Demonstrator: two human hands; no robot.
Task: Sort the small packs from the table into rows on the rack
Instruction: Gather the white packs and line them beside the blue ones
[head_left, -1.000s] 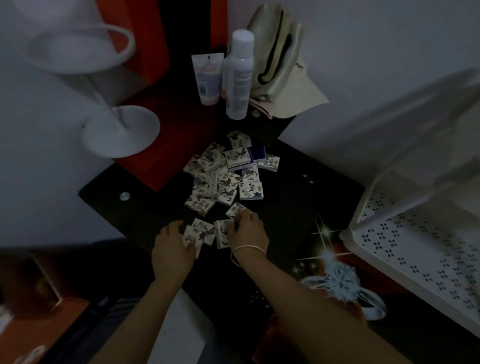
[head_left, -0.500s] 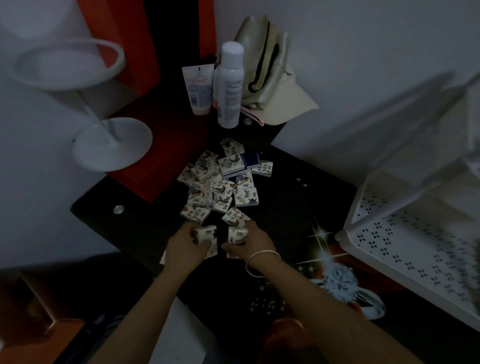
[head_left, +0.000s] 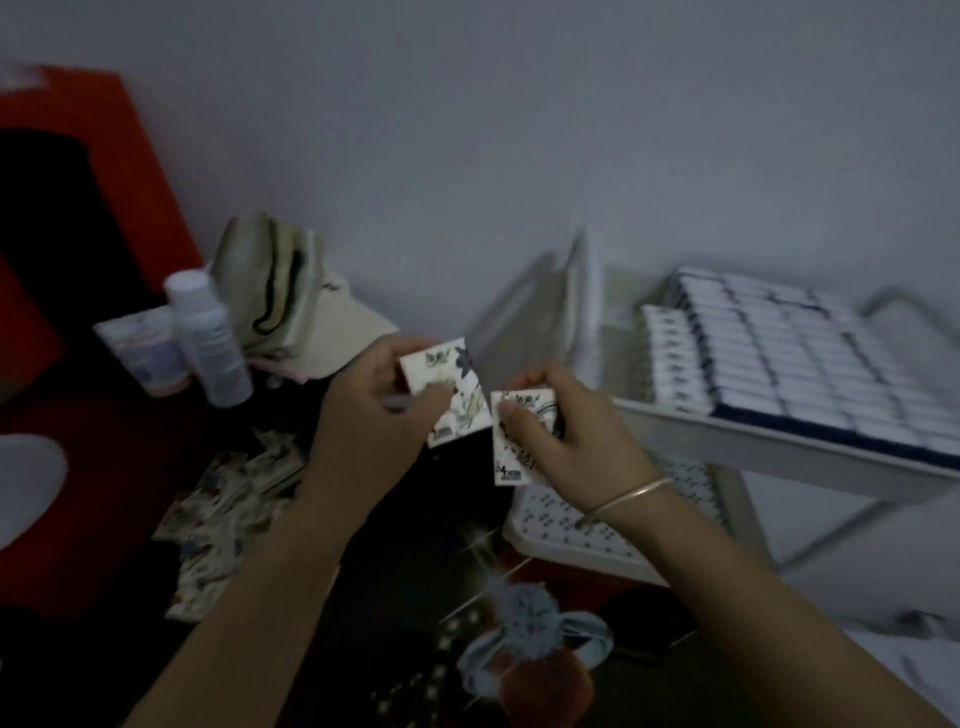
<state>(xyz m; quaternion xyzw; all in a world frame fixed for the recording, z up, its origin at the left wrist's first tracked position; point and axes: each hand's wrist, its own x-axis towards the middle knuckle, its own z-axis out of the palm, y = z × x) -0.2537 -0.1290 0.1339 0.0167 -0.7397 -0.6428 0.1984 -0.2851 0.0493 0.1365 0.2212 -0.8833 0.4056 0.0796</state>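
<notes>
White, thin, likely slippery: grips a pack (head_left: 448, 392) in left hand (head_left: 363, 418) fingers, second pack (head_left: 515, 465) in right hand (head_left: 563, 431); could drop either, or topple rows (head_left: 779, 358) on rack (head_left: 727, 438).

The dark, glossy counter (head_left: 395, 587) carries a loose pile of small packs (head_left: 228, 514), lying flat and overlapping. Beyond the pile, toward the wall, a white bottle (head_left: 210, 343) and a tube (head_left: 140, 353) stand side by side, with a beige cap (head_left: 291, 312) just right of them. Well right of the pile stands the white rack (head_left: 753, 441). Its upper shelf holds tight rows of packs (head_left: 779, 364), and a perforated lower shelf (head_left: 571, 530) lies beneath.
</notes>
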